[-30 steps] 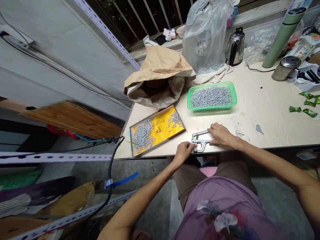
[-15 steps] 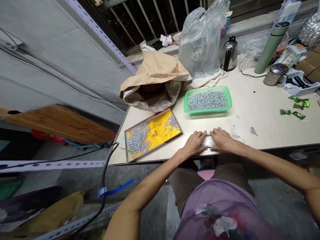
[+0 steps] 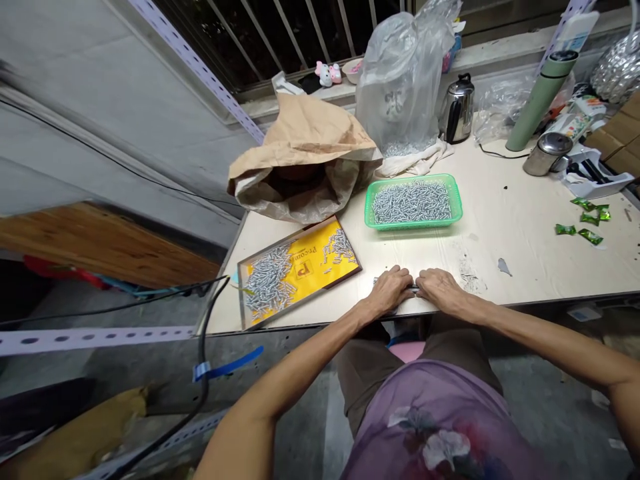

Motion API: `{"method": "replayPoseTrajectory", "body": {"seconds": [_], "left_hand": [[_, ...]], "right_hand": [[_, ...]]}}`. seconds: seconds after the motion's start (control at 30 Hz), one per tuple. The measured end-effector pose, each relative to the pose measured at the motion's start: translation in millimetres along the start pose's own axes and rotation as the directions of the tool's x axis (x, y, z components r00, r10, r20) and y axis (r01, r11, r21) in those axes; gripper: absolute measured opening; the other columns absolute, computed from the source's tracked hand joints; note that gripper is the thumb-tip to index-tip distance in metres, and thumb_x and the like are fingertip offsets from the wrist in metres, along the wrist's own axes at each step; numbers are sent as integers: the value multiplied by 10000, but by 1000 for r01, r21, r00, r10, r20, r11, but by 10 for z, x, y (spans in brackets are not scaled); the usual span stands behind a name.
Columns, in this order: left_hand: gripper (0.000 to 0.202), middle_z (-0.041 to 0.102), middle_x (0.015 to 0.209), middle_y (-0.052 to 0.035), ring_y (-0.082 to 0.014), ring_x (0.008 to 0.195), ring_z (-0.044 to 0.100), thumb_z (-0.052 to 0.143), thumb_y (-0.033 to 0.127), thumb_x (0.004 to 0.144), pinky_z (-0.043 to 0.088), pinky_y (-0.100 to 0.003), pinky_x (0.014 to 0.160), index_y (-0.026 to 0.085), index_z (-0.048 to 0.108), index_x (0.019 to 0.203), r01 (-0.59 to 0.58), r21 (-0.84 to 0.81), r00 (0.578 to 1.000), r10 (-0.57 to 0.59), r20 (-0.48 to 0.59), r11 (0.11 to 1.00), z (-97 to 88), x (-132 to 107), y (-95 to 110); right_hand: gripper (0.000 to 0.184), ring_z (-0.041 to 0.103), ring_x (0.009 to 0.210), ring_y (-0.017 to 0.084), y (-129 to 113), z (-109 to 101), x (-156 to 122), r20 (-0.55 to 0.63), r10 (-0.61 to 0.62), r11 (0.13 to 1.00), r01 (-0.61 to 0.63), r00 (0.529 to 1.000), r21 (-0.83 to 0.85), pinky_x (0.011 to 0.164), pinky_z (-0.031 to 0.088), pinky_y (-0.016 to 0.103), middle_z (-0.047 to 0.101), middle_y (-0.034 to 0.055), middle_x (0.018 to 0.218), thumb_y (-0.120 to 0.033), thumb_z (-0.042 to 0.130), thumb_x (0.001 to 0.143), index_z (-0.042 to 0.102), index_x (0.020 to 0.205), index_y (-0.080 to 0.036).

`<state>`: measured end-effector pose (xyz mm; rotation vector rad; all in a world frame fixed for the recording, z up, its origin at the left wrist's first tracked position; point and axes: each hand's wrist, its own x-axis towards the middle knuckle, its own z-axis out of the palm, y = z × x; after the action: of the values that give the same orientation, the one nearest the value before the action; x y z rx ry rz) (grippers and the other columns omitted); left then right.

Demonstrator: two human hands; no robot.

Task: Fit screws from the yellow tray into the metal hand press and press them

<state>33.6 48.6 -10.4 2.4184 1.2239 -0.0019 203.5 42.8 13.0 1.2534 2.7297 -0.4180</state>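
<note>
Near the table's front edge, my left hand (image 3: 391, 291) and my right hand (image 3: 441, 291) are side by side with a small gap between them. Both are closed on the two ends of a narrow, flat metal-looking piece (image 3: 415, 289), and only a thin dark-edged strip of it shows between my fingers. To the left of my hands lies a shallow tray (image 3: 305, 315) with a yellow lining, holding small silver screw-like pins (image 3: 270, 280) in two heaps. Beyond my hands stands a green plastic basket (image 3: 415, 227) filled with similar pins (image 3: 413, 201).
A brown paper bag (image 3: 305, 140) gapes behind the tray. Farther back are a clear plastic bag (image 3: 395, 87), a steel kettle (image 3: 459, 110), a green flask (image 3: 540, 103) and a metal cup (image 3: 547, 153). Green-wrapped candies (image 3: 590, 219) and a grey scrap (image 3: 504, 267) lie on the right.
The flat piece between my hands has turned from showing its broad pale face to showing a thin edge. My hands remain close together, and the view has shifted slightly.
</note>
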Motion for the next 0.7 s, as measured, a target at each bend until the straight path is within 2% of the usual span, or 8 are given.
{"method": "replayPoseTrajectory", "body": {"seconds": [0.13,0.23,0.3,0.4,0.47,0.57,0.63,0.7], "left_hand": [[236,608,1003,-88,-247,999,537,585,351,864,492,-376,836,175,597,1020,40,15,998,-39,-59,999,54,-70,11],[351,552,1261,-143,-265,1190,496,545,311,891,447,-439,981,167,523,1210,14,6,976,-13,-216,1000,237,-222,69],[356,486,1373,-167,-269,1319,409,468,275,929,381,-473,1060,166,490,1267,-31,-5,946,28,-324,1000,417,-330,149],[395,488,1391,-165,-262,1369,364,419,320,953,346,-503,1087,193,455,1325,-105,-28,919,86,-386,994,654,-427,297],[429,514,1372,-159,-262,1356,389,438,368,946,333,-519,1091,205,445,1343,-123,-51,916,93,-390,991,730,-441,373],[449,530,1359,-151,-262,1345,406,453,407,936,307,-537,1103,206,455,1338,-111,-89,917,68,-393,990,727,-425,419],[474,519,1369,-155,-268,1356,386,451,428,932,298,-539,1109,191,453,1342,-112,-105,916,62,-397,988,697,-407,418],[502,526,1354,-167,-283,1349,390,459,441,924,316,-526,1104,165,458,1343,-121,-114,919,68,-389,986,683,-393,416]], "right_hand": [[204,566,859,207,125,-39,-28,-40,-27,1000,27,999,-1,728,379,288,627,95,896,-333,651,835,663,890,-137],[349,561,861,215,269,-91,-25,-32,-90,996,91,995,21,738,391,294,619,105,921,-450,662,806,665,953,-133],[270,569,845,201,356,-106,17,-18,-101,994,102,995,31,729,389,287,627,99,920,-379,597,870,664,985,-145],[166,574,863,200,436,-94,149,-57,-37,999,35,998,-21,733,375,290,643,91,906,-219,527,905,672,952,-155],[172,564,882,211,443,-89,262,-101,21,997,-28,995,-70,739,367,299,649,99,903,-186,510,903,678,908,-146],[205,540,882,221,349,-112,401,-160,81,985,-104,984,-137,728,354,313,648,118,914,-156,479,904,683,898,-138],[210,519,901,222,200,-129,457,-176,5,986,-34,984,-161,734,346,321,642,114,942,-146,484,897,690,933,-162],[191,498,935,217,-3,-124,500,-144,-181,976,160,973,-145,740,344,319,633,93,987,-181,521,891,695,964,-211]]}}
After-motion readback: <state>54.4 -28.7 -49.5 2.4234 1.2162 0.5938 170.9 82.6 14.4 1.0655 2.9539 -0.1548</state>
